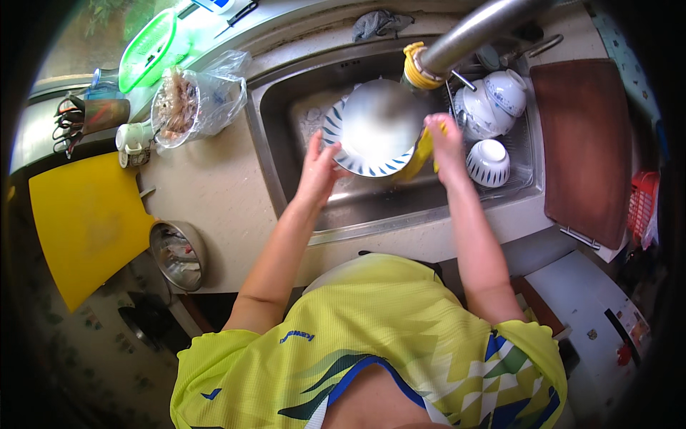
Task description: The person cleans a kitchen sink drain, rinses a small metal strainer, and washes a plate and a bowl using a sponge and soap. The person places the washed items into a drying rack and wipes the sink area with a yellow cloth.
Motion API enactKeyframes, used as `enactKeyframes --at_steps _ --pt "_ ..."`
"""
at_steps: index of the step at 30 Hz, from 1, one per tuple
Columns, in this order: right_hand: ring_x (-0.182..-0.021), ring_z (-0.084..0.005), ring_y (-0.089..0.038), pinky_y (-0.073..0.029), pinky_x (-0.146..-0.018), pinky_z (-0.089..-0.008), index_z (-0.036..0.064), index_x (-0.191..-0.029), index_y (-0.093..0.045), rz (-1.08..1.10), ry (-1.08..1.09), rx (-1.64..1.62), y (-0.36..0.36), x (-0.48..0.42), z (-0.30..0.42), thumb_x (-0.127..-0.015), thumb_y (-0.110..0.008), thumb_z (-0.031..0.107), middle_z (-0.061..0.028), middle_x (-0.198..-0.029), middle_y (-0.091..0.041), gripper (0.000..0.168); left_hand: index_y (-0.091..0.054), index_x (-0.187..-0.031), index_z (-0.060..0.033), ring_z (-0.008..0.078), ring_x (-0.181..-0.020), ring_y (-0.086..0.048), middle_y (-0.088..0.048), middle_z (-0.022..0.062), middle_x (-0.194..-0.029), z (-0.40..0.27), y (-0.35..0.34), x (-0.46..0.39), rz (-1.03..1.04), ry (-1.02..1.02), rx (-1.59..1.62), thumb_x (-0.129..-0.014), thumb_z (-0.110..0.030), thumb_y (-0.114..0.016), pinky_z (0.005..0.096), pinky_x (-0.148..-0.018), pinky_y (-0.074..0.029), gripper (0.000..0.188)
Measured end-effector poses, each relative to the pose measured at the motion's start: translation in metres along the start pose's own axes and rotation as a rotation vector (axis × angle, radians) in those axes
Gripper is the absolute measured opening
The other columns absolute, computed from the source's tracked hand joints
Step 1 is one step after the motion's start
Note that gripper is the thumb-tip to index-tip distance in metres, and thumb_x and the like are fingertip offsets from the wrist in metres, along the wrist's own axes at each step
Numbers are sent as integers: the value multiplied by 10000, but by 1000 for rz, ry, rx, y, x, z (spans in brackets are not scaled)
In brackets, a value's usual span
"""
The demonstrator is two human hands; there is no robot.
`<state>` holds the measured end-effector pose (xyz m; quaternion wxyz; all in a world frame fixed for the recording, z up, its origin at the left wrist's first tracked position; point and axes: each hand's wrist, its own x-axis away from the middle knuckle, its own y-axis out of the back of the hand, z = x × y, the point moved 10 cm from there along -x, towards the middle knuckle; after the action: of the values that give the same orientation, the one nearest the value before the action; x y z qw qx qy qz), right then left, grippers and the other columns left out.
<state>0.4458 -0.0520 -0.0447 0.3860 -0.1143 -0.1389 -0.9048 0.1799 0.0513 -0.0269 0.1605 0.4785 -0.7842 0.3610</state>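
Note:
Over the stainless steel sink (370, 206), a white plate (370, 131) with a rim of blue strokes is held tilted beneath the faucet (471, 37). My left hand (320, 174) grips its left edge, thumb over the rim. At the plate's right edge, my right hand (448, 147) holds a yellow cloth (423, 150) that hangs against or just beside the rim. A yellow fitting (419, 67) wraps the faucet's end. The plate's middle is blurred and bright, so I cannot tell whether water runs on it.
White bowls (485, 110) sit in a rack at the sink's right, near a brown board (581, 150). Leftward are a plastic bag (214, 102) of scraps, mugs (133, 140), a yellow cutting board (91, 220) and a metal bowl (179, 254). A green basket (153, 51) stands by the window.

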Motion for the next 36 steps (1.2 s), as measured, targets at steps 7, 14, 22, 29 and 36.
enactKeyframes --at_steps 7,14,22,29,36 --pt "-835 -154 -608 -472 -602 -263 78 -1263 -452 -29 30 -241 45 -82 72 -917 -590 120 -89 -1053 -600 375 -395 -1341 -104 142 -789 -629 -613 76 -914 -100 38 60 -228 -313 -617 -926 -120 -511 290 -603 -540 432" --pt "-1055 -241 -560 -428 -939 -343 38 -1276 -465 -41 26 142 39 16 20 -864 -602 91 -133 -1153 -587 437 -381 -1416 -115 349 -918 -568 -542 166 -1021 -134 6 125 -431 -744 -1487 -805 46 -463 427 -778 -479 638" --pt "-922 -417 -591 -486 -778 -520 90 -1084 -533 313 420 933 12 144 -13 -853 -452 63 -182 -1022 -553 246 -417 -1421 -150 276 -858 -556 -516 92 -911 -106 -23 170 -368 -958 -1825 -781 50 -532 398 -657 -497 680" --pt "-907 -408 -598 -492 -781 -500 91 -1048 -557 272 349 1021 15 142 -14 -856 -476 95 -170 -1017 -576 209 -416 -1424 -152 251 -849 -555 -501 77 -902 -116 -55 202 -369 -1105 -1837 -757 47 -542 362 -626 -500 707" --pt "-1032 -424 -550 -434 -893 -543 97 -1072 -538 302 272 1048 12 146 -14 -827 -503 131 -174 -1108 -585 249 -389 -1429 -159 300 -836 -575 -527 105 -938 -128 -67 228 -403 -1088 -1810 -798 49 -521 416 -623 -498 678"
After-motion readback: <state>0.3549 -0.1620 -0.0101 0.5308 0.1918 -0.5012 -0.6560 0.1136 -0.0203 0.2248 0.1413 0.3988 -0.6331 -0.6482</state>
